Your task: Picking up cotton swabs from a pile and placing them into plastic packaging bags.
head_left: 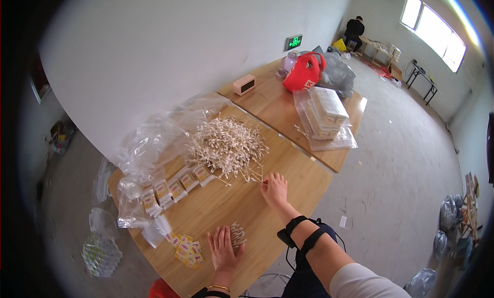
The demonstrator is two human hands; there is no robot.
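Note:
A big loose heap of cotton swabs [226, 145] lies on the wooden table. My right hand [276, 191] is at the heap's near right edge, fingers bent and closed around a few swab ends, partly hidden by the fingers. Close to the table's front edge, my left hand [223, 250] curves around a small bundle of cotton swabs [237, 235], with the thumb on its near side. Left of that hand lie scattered yellow-and-white cards [189, 250]. A row of small packs [176, 189] with yellow-and-white labels stands along the heap's left side.
Crumpled clear plastic bags [149, 146] spread along the wall side. A second table [267, 107] adjoins, bearing a pink box-shaped clock [244, 85], a red bag [303, 77], a grey plastic bag [337, 74] and stacked wrapped packs [327, 113]. Another person [354, 30] sits far off.

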